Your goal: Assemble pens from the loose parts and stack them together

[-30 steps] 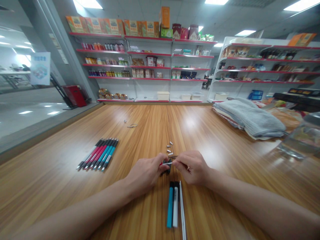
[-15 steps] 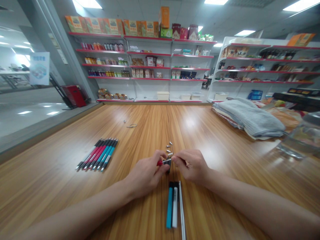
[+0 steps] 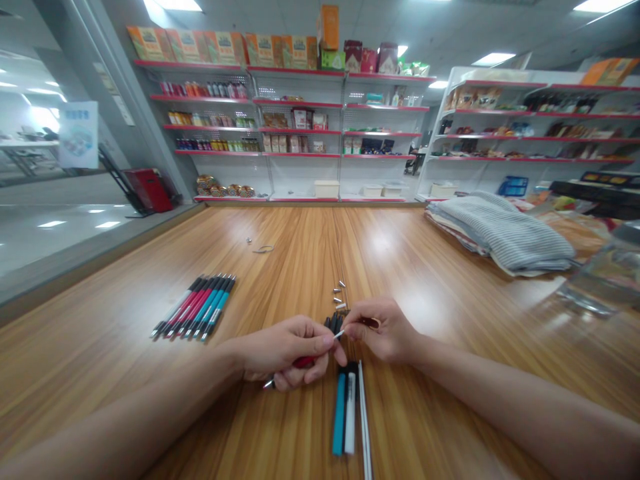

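My left hand (image 3: 297,350) is closed around a red pen barrel (image 3: 304,362), whose black and silver end pokes out below the fingers at the left. A thin white pen refill (image 3: 339,335) runs between the two hands, and its far end is pinched by the thumb and finger of my right hand (image 3: 377,331). Behind the fingertips lie several black pen grips (image 3: 334,324), partly hidden. Beyond them are several small silver pen tips (image 3: 337,300). Nearer me rest a blue barrel (image 3: 339,413), a white barrel (image 3: 351,413) and thin white refills (image 3: 365,420).
A row of assembled pens (image 3: 195,308) in grey, red and blue lies on the left of the wooden table (image 3: 280,280). A small loop (image 3: 264,249) is farther back. Folded cloths (image 3: 500,233) and a clear container (image 3: 600,280) sit at the right. Stocked shelves (image 3: 300,157) stand behind.
My left hand has turned and come slightly lower and nearer, with the red barrel now pointing down-left. The black grips show more. My right hand stays nearly in place, its pinch slightly lower.
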A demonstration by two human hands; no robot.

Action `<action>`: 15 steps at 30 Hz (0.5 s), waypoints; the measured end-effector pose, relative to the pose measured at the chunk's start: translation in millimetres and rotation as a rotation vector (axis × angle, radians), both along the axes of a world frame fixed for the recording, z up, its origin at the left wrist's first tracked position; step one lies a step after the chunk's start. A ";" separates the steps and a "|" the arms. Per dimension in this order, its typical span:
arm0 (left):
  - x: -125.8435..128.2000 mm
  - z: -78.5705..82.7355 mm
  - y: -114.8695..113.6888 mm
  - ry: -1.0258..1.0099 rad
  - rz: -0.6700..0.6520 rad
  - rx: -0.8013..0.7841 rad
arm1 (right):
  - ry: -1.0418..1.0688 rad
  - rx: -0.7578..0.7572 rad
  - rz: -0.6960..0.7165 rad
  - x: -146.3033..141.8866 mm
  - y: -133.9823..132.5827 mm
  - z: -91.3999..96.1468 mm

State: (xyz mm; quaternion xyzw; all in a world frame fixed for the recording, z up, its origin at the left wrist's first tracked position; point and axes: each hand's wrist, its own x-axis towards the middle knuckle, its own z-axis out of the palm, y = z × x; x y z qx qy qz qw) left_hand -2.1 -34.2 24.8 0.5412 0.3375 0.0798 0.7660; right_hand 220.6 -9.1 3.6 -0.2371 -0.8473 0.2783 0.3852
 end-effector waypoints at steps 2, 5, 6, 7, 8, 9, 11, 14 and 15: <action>0.1 -0.5 0.3 0.000 0.000 0.006 | -0.031 0.049 -0.025 -0.4 -1.2 0.4; 1.0 0.4 -0.9 -0.006 -0.004 0.033 | -0.072 0.103 -0.060 -1.3 -2.4 0.5; 1.5 1.0 -1.6 0.000 -0.003 0.048 | -0.082 0.113 -0.064 -1.5 -2.5 0.4; 1.9 1.6 -2.3 0.011 0.004 0.063 | -0.089 0.121 -0.063 -1.6 -2.4 0.4; 2.3 2.2 -3.1 0.026 0.018 0.080 | -0.095 0.128 -0.059 -1.6 -2.3 0.4; 2.7 2.7 -3.8 0.045 0.033 0.096 | -0.099 0.134 -0.053 -1.7 -2.2 0.4; 3.4 2.9 -4.9 0.076 0.058 0.124 | -0.093 0.153 -0.041 -1.8 -1.9 0.6; 4.3 1.2 -5.4 0.093 0.095 0.143 | -0.087 0.154 -0.047 -1.8 -1.2 0.1; 4.4 0.3 -5.1 0.087 0.115 0.148 | -0.088 0.135 -0.056 -1.5 -0.5 -0.5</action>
